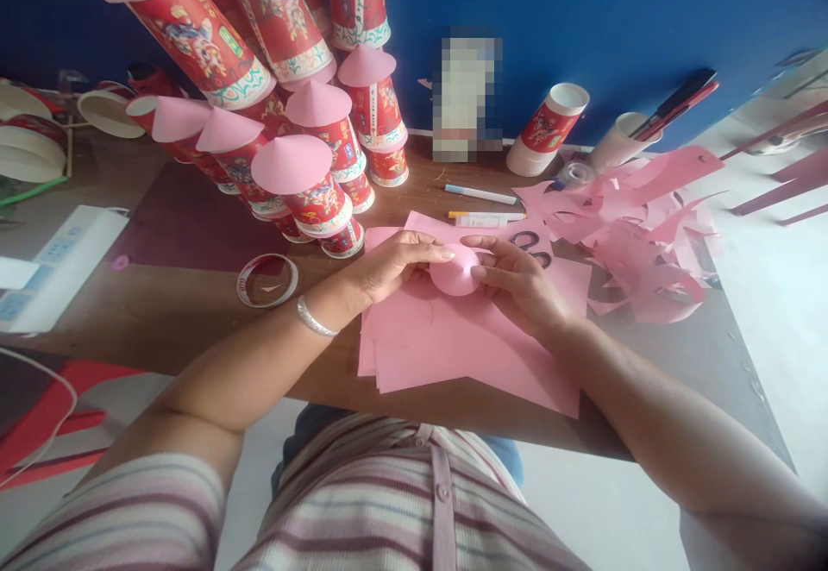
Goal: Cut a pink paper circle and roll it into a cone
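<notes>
A small round pink paper cone (pixel 454 274) is held between my two hands above a stack of pink paper sheets (pixel 420 347). My left hand (pixel 404 259) pinches its left edge, the thumb lying on top. From the other side my right hand (pixel 514 278) grips the right edge between thumb and fingers. Scissors (pixel 531 247) lie on the paper just behind my right hand, only their dark handles showing. To the left rise stacked red paper cups (pixel 316 204), several topped with pink paper cones (pixel 292 164).
Pink paper scraps (pixel 647 226) heap at the right. Behind the sheets lie a marker (pixel 482 195) and a glue stick (pixel 488 219). A tape roll (pixel 267 280) rests left of my hands. Further back stand a red cup (pixel 549 127), a pen cup (pixel 624 141) and, far left, a power strip (pixel 71 265).
</notes>
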Demonstrator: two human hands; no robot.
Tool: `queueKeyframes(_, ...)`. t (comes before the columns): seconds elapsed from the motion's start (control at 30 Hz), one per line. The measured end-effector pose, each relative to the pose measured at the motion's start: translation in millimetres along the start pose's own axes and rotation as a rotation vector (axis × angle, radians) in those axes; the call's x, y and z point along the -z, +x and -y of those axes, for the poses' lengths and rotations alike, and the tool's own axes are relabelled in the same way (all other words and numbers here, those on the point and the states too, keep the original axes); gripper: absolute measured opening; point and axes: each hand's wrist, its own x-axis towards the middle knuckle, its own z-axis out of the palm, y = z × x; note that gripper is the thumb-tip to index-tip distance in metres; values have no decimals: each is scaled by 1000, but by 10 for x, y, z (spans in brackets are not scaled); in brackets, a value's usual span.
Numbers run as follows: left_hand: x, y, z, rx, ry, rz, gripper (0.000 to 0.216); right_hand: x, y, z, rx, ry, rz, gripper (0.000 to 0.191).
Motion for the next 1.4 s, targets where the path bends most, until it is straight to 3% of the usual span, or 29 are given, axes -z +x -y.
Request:
queueKeyframes(0.77,42,22,35,-69,-71,-53,28,12,-10,18,-10,11,15,53)
queueKeyframes(1.0,69,35,45,-107,26,-74,32,23,-9,25,-11,-12,15,53)
queueKeyframes(1.23,81,59,75,-117,-60,-46,39,19,-9,30,-14,17,5,51)
queueKeyframes(1.4,65,33,56,-122,17,-49,34,32,-11,15,-10,-5,4,52)
